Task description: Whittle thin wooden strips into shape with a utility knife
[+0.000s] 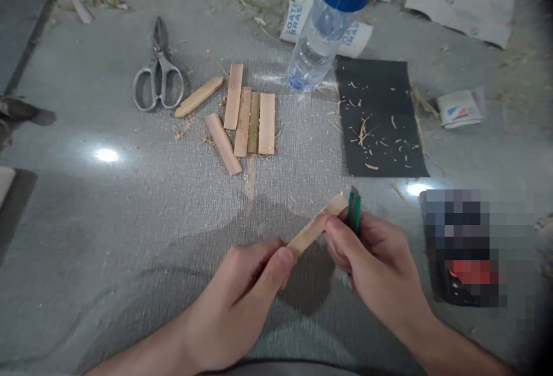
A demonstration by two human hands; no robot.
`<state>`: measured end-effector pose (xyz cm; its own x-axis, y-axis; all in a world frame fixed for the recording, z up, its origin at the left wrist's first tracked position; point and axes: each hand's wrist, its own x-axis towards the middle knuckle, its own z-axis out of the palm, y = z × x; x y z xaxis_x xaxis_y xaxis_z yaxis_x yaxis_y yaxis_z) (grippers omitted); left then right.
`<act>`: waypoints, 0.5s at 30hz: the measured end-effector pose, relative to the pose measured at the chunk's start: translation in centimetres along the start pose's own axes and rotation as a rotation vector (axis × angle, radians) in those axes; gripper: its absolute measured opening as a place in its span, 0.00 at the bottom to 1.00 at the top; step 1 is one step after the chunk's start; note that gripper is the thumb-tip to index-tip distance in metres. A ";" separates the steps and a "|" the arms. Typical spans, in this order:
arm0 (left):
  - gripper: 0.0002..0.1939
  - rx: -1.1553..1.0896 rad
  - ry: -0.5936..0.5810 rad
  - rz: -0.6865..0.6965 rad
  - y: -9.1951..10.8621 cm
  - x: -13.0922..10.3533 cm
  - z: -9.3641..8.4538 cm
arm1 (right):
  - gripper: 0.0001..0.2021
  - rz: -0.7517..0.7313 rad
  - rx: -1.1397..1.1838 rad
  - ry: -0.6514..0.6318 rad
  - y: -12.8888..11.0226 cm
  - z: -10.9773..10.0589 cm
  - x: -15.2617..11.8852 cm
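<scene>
Fingers and thumb of my left hand [254, 289] close round the lower end of a pale bamboo strip [311, 233], which slants up to the right. My right hand [371, 255] is closed on a green craft knife [355, 215], its dark blade end pointing up. My right thumb also presses on the strip near its upper end. The knife's lower part is hidden in my fingers. Beyond my hands lie several cut bamboo strips [266, 124], some side by side, one with a greenish face. One pointed strip [199, 97] rests near the scissors.
Grey-handled scissors [158, 71] lie at the back left. A water bottle [313, 48] stands upright behind the strips. Shavings dot a black sheet [382, 128]. A pixelated, phone-like dark object [458, 249] is at right. Crumpled wrappers [460, 108] and dry scraps lie around.
</scene>
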<state>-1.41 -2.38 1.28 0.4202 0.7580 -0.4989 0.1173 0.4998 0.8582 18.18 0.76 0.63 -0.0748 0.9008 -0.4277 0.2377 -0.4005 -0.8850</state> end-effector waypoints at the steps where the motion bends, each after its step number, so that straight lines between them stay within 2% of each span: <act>1: 0.21 0.015 0.010 0.012 -0.1 0.1 0.1 | 0.18 -0.017 -0.013 0.021 0.0 -0.1 -0.1; 4: 0.22 -0.116 0.074 -0.015 -0.3 0.5 0.5 | 0.15 -0.110 -0.120 0.016 -0.1 -0.2 -0.5; 8: 0.22 -0.563 0.101 -0.158 -0.2 1.2 0.7 | 0.12 -0.358 -0.381 -0.136 -0.3 0.2 -0.9; 10: 0.23 -0.716 0.090 -0.171 0.1 1.5 0.6 | 0.06 -0.470 -0.505 -0.190 -0.3 0.5 -1.0; 13: 0.23 -0.811 0.073 -0.148 0.4 1.6 0.3 | 0.05 -0.569 -0.635 -0.198 0.0 0.8 -0.8; 15: 0.23 -0.818 0.044 -0.125 0.5 1.6 0.2 | 0.05 -0.570 -0.662 -0.203 0.3 0.9 -0.7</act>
<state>-0.55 -1.03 0.90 0.4101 0.6835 -0.6038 -0.5381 0.7159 0.4450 17.39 -0.18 0.51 -0.5073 0.8610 -0.0355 0.6174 0.3344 -0.7120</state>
